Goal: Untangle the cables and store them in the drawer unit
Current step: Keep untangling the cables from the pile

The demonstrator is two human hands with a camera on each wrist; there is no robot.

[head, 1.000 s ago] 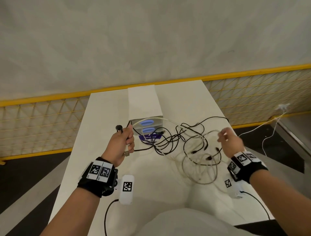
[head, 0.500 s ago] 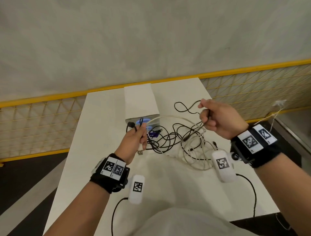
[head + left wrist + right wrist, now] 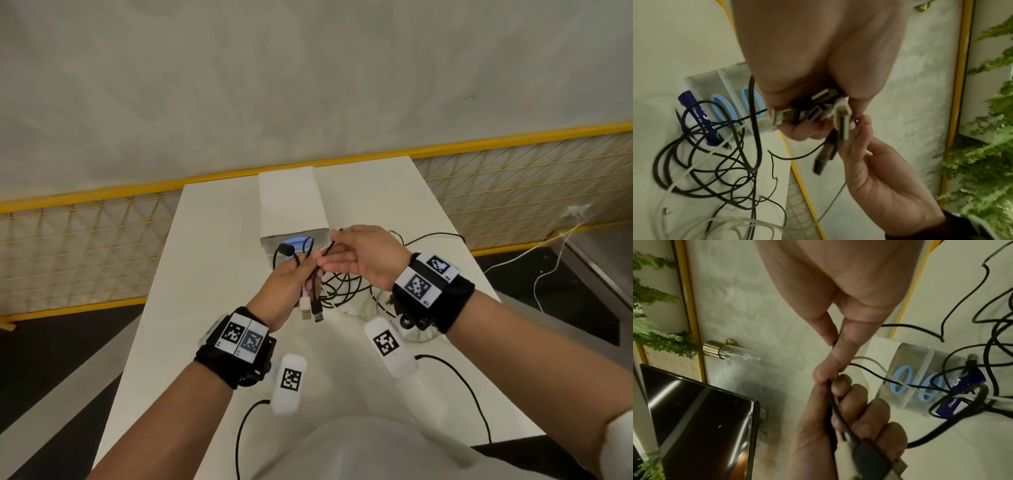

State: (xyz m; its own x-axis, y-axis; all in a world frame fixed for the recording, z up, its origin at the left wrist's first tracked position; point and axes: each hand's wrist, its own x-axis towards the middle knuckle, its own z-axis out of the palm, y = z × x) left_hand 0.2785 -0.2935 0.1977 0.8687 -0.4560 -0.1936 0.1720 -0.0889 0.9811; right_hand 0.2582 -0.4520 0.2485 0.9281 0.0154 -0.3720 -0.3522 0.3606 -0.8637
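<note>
A tangle of black cables (image 3: 342,287) and white cable (image 3: 694,164) lies on the white table (image 3: 212,274) in front of the white drawer unit (image 3: 289,205). The unit's clear drawers have blue handles (image 3: 900,381). My left hand (image 3: 305,270) grips a bunch of cable ends above the table, and their USB plugs (image 3: 311,310) hang below the fist; the same USB plugs (image 3: 812,110) fill the left wrist view. My right hand (image 3: 325,255) meets it from the right. Its thumb and forefinger (image 3: 830,369) pinch a thin black cable right at the left hand's knuckles.
A dark blue packet (image 3: 698,120) lies under the cables at the drawer fronts. White tagged pods (image 3: 289,383) dangle from both wrists over the near table. A yellow mesh fence (image 3: 85,240) runs behind the table. A white cord (image 3: 548,260) trails on the floor at right.
My right hand has come down and left from its raised spot and now touches the left hand. A black plug now hangs in the left fist beside the white one.
</note>
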